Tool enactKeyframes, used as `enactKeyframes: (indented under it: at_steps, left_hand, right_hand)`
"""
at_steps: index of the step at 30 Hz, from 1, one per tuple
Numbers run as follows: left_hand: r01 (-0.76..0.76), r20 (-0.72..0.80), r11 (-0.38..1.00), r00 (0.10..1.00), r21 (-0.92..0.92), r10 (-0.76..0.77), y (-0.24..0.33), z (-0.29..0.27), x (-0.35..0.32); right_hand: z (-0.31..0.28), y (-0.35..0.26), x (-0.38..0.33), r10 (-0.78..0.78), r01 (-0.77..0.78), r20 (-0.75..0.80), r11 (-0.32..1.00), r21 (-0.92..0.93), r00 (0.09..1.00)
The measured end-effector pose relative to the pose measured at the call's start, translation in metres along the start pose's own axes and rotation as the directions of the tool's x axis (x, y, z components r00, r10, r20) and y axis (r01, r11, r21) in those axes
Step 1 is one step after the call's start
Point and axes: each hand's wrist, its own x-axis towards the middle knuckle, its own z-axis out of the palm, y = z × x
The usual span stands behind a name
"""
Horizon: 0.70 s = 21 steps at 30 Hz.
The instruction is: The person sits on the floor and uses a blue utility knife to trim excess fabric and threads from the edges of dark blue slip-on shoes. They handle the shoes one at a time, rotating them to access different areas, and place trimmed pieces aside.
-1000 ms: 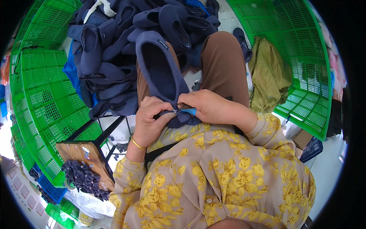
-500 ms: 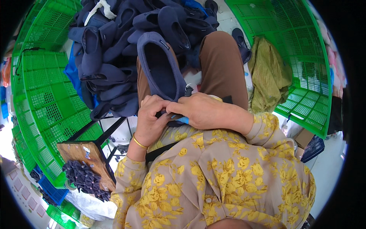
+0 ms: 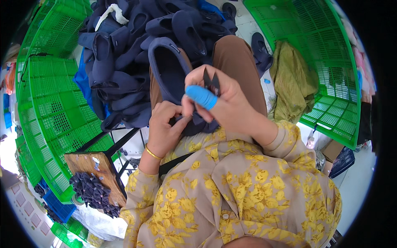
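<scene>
A dark navy slipper [image 3: 168,68] lies across my lap, its opening facing up and its toe pointing away. My left hand [image 3: 161,126] is closed at the slipper's heel end, thumb and fingertips pinched on the edge. Raised over the heel is my right hand [image 3: 231,101], its fingers curled round a small pair of thread snips [image 3: 211,82]. The two dark pointed blades stick up past the fingers, slightly apart; the rest is hidden in the palm. A blue finger cover [image 3: 202,96] wraps the right thumb.
A heap of navy slippers [image 3: 124,91] rises beyond my knees, with a white strip [image 3: 112,14] on top. Green crates [image 3: 45,107] stand left and another crate [image 3: 331,62] right, beside an olive sack [image 3: 289,78]. Near my left elbow, a wooden board [image 3: 89,163] holds dark bows [image 3: 93,194].
My right hand has lifted off the heel and turned, bringing the snips' blades and the blue-covered thumb into sight. My left hand stays at the heel.
</scene>
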Motion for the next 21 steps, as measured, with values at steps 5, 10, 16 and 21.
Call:
enactKeyframes:
  at_steps: [5, 10, 16, 21]
  left_hand:
    - [-0.113, -0.095, 0.986, 0.988, 0.122, 0.125, 0.007, 0.005, -0.004]
    - [-0.127, -0.081, 0.971, 0.986, 0.202, 0.146, 0.013, 0.001, -0.004]
    - [-0.146, -0.150, 0.975, 0.974, 0.166, 0.171, 0.008, 0.006, -0.008]
    - [-0.159, -0.192, 0.975, 0.963, 0.156, 0.188, 0.008, 0.008, -0.010]
  right_hand:
    - [-0.023, -0.015, -0.016, 0.001, -0.024, 0.100, 0.974, 0.227, 0.995]
    - [-0.025, -0.030, -0.027, 0.065, -0.086, 0.196, 0.991, 0.105, 0.978]
    - [-0.040, 0.022, -0.025, 0.085, 0.078, 0.144, 0.526, -0.847, 0.986]
    - [-0.037, 0.031, -0.025, 0.077, 0.116, 0.182, 0.524, -0.844, 0.980]
